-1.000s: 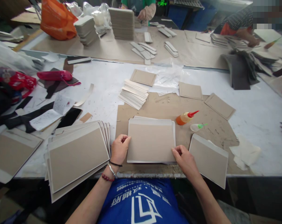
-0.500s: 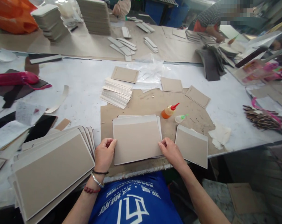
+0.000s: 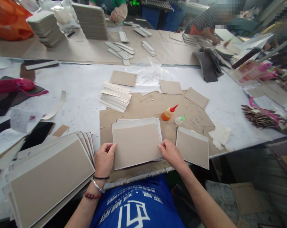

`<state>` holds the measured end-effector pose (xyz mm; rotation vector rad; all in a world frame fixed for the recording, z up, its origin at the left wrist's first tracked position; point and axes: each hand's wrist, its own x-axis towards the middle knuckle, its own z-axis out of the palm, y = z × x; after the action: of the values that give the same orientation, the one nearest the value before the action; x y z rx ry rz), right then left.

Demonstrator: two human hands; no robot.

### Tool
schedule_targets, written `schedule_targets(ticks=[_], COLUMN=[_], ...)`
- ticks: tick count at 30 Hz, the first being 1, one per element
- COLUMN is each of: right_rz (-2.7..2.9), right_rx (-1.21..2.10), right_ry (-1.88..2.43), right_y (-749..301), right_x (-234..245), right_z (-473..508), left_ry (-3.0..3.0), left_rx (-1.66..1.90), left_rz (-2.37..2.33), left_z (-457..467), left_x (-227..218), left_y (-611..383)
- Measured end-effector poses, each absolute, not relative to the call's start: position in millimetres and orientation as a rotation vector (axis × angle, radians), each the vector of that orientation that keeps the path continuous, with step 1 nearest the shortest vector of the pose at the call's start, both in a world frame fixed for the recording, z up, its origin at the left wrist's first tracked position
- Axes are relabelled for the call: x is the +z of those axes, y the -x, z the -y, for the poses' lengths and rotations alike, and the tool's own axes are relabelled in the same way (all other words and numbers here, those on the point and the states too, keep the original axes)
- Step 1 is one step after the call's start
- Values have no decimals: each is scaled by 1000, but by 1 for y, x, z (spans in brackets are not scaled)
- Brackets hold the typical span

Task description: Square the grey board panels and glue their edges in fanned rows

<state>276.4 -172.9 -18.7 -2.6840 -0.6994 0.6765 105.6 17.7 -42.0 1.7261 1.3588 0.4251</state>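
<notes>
- Left hand (image 3: 104,160): pinching tan panel (image 3: 136,144) at its left edge.
- Right hand (image 3: 170,153): pinching same panel at right edge.
- Red-tipped bottle (image 3: 167,114): beyond panel, on brown sheet (image 3: 143,106).

Tan board (image 3: 136,145) with pale strip (image 3: 135,123)

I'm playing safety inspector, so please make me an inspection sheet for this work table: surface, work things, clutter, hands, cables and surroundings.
Surface: white tabletop, partly under a flat brown sheet.
Job's things: grey-beige rectangular board with a pale top strip, overlapping another; similar beige boards fanned at left.
Clutter: crumpled white tissue, pink pouch, orange-filled bottle with a red nozzle.
Hands: left hand and right hand each pinch a side edge of the board.
Cables: nothing seen.
Surroundings: brown-topped far table with an orange plastic bag and tall grey stack; two co-workers nearby.
</notes>
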Motion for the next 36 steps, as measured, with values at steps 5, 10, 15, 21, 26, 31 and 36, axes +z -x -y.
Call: schedule_targets(ticks=[5,10,15,21,26,31,36], right_rz=[708,750,778,761,755,761,760], right_rx=[672,626,580,543,553,612,629], right_ry=[2709,2723,2696,2650,2668,2703,2739], right_y=[-276,-276,-279,-282,-281,-280,-280], right_x=[-18,-22,-34,-41,-37,-31,-31], right_z=[172,172,177,179,178,176,174], left_ry=[-1715,-1731,-1716,-1695,-1692,-1700,-1709], left_rx=[432,464,492,515,513,498,498], left_rz=[-1348,-1351,-1328,-1321,-1330,-1336,-1344], left_z=[-18,-17,-15,-13,-12,-13,-13], left_x=[-42,-43,-44,-44,-44,-49,-51], left_y=[-105,-105,-106,-107,-107,-106,-105])
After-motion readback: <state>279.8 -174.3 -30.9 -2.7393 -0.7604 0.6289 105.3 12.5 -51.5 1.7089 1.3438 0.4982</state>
